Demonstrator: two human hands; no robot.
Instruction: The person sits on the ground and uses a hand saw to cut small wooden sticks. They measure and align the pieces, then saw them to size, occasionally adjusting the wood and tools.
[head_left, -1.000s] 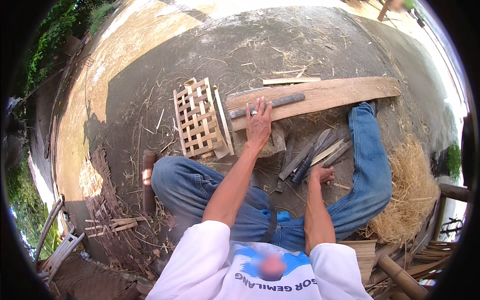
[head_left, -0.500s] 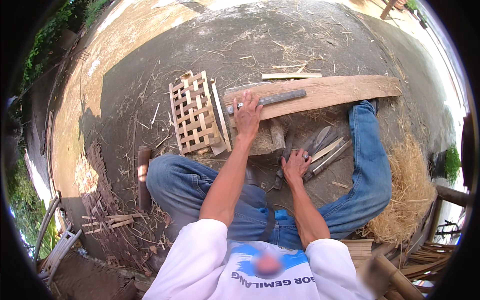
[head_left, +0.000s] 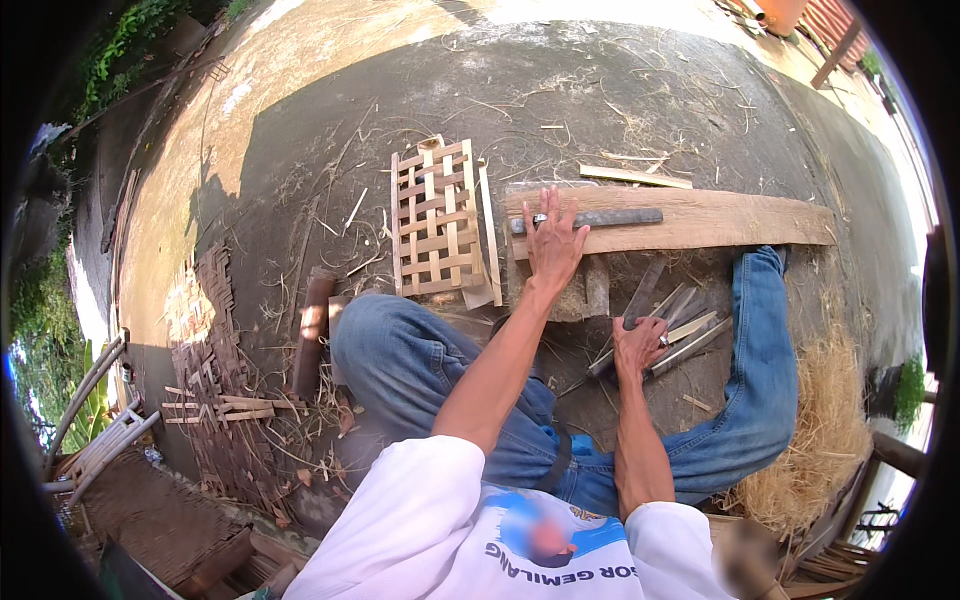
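My left hand [head_left: 555, 240] lies flat with fingers spread on the left end of a long wooden plank [head_left: 740, 215]. Under its fingers is a dark grey flat bar [head_left: 620, 216], which rests along the plank. Low over the ground by the plank, my right hand [head_left: 640, 345] has its fingers curled round the near end of what looks like a knife [head_left: 646, 288] with a dark, flat blade. Its handle is mostly hidden by the fingers. Beside this hand, several dark tools and pale strips [head_left: 690, 335] lie fanned out on the ground.
A woven bamboo-strip panel [head_left: 435, 222] stands left of the plank. Pale strips [head_left: 635, 177] lie beyond it. Fine shavings [head_left: 800, 425] are heaped at the right. A bamboo piece [head_left: 313, 335] and a worn woven mat [head_left: 215, 370] are at the left. My bent legs frame the work.
The view has shifted, so things appear further right. My right hand has closed on the dark knife and raised it from the fanned pile. My left hand stays on the bar.
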